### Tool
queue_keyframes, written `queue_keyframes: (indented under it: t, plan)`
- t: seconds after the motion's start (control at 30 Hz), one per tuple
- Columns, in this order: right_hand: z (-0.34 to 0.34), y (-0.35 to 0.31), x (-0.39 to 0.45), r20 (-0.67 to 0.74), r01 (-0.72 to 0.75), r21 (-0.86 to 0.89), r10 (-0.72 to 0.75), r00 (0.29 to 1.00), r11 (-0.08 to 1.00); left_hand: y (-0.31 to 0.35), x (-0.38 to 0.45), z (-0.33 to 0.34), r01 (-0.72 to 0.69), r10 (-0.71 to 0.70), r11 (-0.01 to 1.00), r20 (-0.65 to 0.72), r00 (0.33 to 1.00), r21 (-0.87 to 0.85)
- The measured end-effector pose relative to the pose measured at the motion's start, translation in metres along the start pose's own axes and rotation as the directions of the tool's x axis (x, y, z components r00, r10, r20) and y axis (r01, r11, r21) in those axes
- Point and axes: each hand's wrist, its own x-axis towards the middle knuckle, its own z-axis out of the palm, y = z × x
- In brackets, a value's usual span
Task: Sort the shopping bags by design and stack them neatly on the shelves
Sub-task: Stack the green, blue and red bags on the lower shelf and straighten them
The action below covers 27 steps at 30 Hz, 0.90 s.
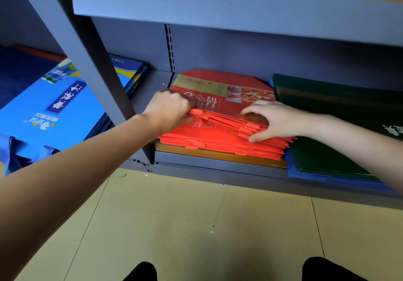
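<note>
Both bare forearms reach forward to the low shelf (218, 164). The left hand (169, 108) is curled, knuckles up, fingers pinching the left edge of the upper red bags (222, 128); the right hand (272, 120) arches over their right edge, thumb under and fingers on top, clasping them. The fingertips are hidden among the layers. The red bags lie flat and glossy in a fanned stack between blue bags (56, 108), partly behind a grey post (91, 69), and dark green bags (331, 128), cut off at right.
</note>
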Motion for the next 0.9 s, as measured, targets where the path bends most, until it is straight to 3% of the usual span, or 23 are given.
queue_keyframes:
  t: [0.07,0.2,0.27,0.33,0.43,0.53,0.63,0.7,0.77,0.83,0.9]
  plan:
    - [0.003,-0.001,-0.002,-0.098,0.038,-0.042,-0.042,0.994,0.998,0.001,0.0,0.005,-0.002,0.004,0.999,-0.039,0.999,0.032]
    - [-0.014,0.001,-0.004,-0.316,0.047,-0.16,-0.096,0.944,0.986,-0.004,0.001,0.013,-0.106,0.117,0.993,-0.277,0.954,0.052]
    - [-0.014,0.005,-0.004,-0.314,0.057,-0.155,-0.104,0.944,0.986,-0.008,0.001,0.015,-0.129,0.161,0.985,-0.35,0.923,0.112]
    - [-0.002,0.007,-0.004,-0.214,0.058,-0.094,-0.077,0.974,0.994,-0.002,-0.003,0.019,-0.185,0.214,0.974,-0.257,0.943,0.133]
    - [0.021,0.01,0.0,-0.013,0.024,-0.145,-0.026,1.0,0.989,0.012,-0.009,0.027,-0.142,0.125,0.982,0.141,0.982,0.121]
    - [0.025,0.013,0.005,0.059,-0.023,-0.152,0.033,0.998,0.988,0.015,0.0,0.023,-0.106,0.121,0.993,0.348,0.93,-0.06]
    - [0.023,0.012,0.005,0.104,-0.042,-0.11,0.053,0.993,0.993,0.004,0.013,0.017,0.001,0.167,0.954,0.535,0.828,-0.3]
    - [0.023,0.011,0.004,0.113,-0.033,0.0,0.032,0.993,0.999,-0.003,0.015,0.01,0.077,0.213,0.891,0.563,0.798,-0.446]
    - [0.021,0.01,0.004,0.074,-0.017,0.154,0.006,0.997,0.988,-0.01,0.017,0.003,0.093,0.236,0.842,0.516,0.823,-0.532]
    - [0.018,0.011,0.005,0.012,-0.004,0.253,0.001,1.0,0.967,-0.014,0.018,-0.001,0.063,0.211,0.863,0.47,0.857,-0.502]
    - [0.016,0.011,0.008,-0.033,-0.003,0.239,0.011,0.999,0.971,-0.014,0.018,-0.004,0.024,0.208,0.881,0.433,0.877,-0.472]
